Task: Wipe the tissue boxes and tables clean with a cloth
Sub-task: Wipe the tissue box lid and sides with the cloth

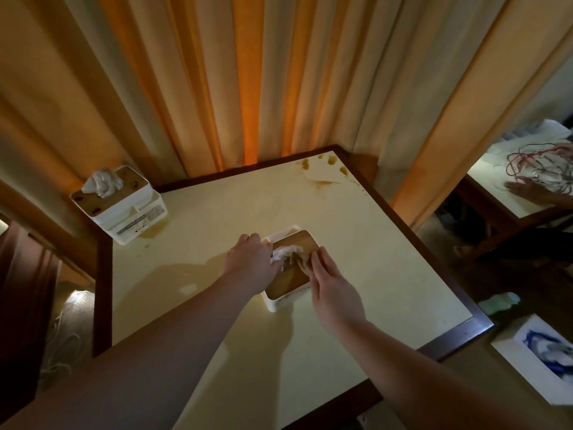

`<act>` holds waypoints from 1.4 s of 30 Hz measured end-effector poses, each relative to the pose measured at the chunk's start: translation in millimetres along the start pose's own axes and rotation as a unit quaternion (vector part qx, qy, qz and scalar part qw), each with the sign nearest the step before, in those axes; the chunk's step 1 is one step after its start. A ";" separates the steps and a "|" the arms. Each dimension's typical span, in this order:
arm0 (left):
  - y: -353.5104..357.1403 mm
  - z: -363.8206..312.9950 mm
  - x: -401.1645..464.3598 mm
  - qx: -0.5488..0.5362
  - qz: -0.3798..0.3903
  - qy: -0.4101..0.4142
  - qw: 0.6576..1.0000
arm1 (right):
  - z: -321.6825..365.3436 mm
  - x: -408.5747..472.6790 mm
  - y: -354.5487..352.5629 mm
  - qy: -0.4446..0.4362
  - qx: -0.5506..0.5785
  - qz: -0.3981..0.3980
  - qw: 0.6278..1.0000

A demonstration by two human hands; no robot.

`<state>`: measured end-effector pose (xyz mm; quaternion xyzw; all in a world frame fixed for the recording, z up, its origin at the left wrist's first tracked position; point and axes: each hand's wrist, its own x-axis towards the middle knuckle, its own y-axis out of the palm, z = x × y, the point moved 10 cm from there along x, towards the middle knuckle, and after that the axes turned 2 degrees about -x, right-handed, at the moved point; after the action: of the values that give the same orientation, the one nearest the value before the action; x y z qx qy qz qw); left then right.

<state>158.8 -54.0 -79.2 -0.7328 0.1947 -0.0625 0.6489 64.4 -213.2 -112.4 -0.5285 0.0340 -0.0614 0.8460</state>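
Left hand (251, 259) grips the near tissue box (286, 271) by its left wall, fingers curled over the edge, to keep it from sliding while I work on the lid. Right hand (325, 274) lies flat, fingers straight, against the right side of the wooden lid, beside the crumpled white wad (283, 254) at the slot; whether that is my cloth or the tissue itself I cannot tell. The box sits about mid-surface, close to me. A second tissue box (119, 206) stands at the far left corner, tissue poking up, brown spots on its lid and a stain at its foot, so it needs wiping too. The pale surface (356, 243) has a dark wooden rim and brown spills near its far corner. Orange curtains (248, 72) hang behind; at the right, another person's hand (527, 189) rests by tangled cables (539, 166) on a neighbouring table.
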 end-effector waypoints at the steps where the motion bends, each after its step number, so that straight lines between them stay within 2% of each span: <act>1: -0.5 0.0 0.3 0.000 -0.001 0.001 1.000 | 8.6 -8.9 6.3 -0.024 0.009 0.003 1.000; 4: -1.2 0.3 0.3 -0.002 0.001 0.006 1.000 | 31.4 -28.6 21.8 -0.133 0.012 0.013 0.991; 5: -1.8 0.7 0.0 -0.003 0.001 0.008 1.000 | 29.1 -25.4 20.1 -0.136 0.015 0.013 0.991; 9: -0.7 1.4 -1.6 -0.007 0.002 0.012 1.000 | -12.9 -4.2 -3.6 0.018 0.034 -0.032 0.999; 10: -0.2 1.3 -1.5 -0.007 0.002 0.011 1.000 | -11.1 -6.2 -3.9 0.031 0.033 -0.033 0.998; 11: -0.2 1.0 -1.0 -0.007 0.001 0.011 1.000 | 0.8 -10.2 -0.5 0.017 0.037 -0.023 0.999; 15: -0.1 1.5 -0.3 -0.004 0.003 0.013 1.000 | 57.4 -37.6 29.1 -0.158 0.033 0.043 0.986; 17: -0.8 2.4 -1.2 -0.008 0.001 0.013 1.000 | 41.9 -28.4 19.2 -0.133 0.037 0.021 0.990; 20: -0.1 2.8 -3.3 -0.016 -0.005 0.011 1.000 | -4.2 -11.7 -3.8 -0.005 0.024 -0.024 0.999; 22: 1.3 2.6 -3.6 -0.016 -0.010 0.009 1.000 | -7.0 -12.2 -5.5 0.026 0.009 -0.021 0.999; 27: 2.5 3.8 -5.3 -0.007 -0.016 0.008 1.000 | 65.2 -39.2 28.5 -0.166 0.026 0.087 0.982; 29: 2.5 4.0 -5.9 -0.005 -0.015 0.006 1.000 | 52.1 -29.3 23.5 -0.143 0.025 0.082 0.986; 32: 2.4 4.9 -7.0 -0.014 -0.019 -0.002 1.000 | 2.1 -7.0 -0.8 -0.033 0.019 0.019 0.999; 34: 2.4 5.8 -7.9 -0.025 -0.019 -0.011 0.999 | -10.6 -5.5 -6.9 -0.005 -0.009 0.011 1.000; 39: 4.1 7.6 -11.5 -0.052 -0.013 -0.027 0.998 | 39.0 -25.9 11.9 -0.142 -0.012 0.073 0.987; 42: -0.6 7.1 -19.5 -0.105 -0.020 -0.053 0.993 | 27.9 -20.3 1.6 -0.110 0.039 0.064 0.991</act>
<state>143.5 -40.2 -76.5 -0.8029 0.1513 -0.0159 0.5764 47.8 -184.8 -101.7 -0.4957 -0.0280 0.0503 0.8666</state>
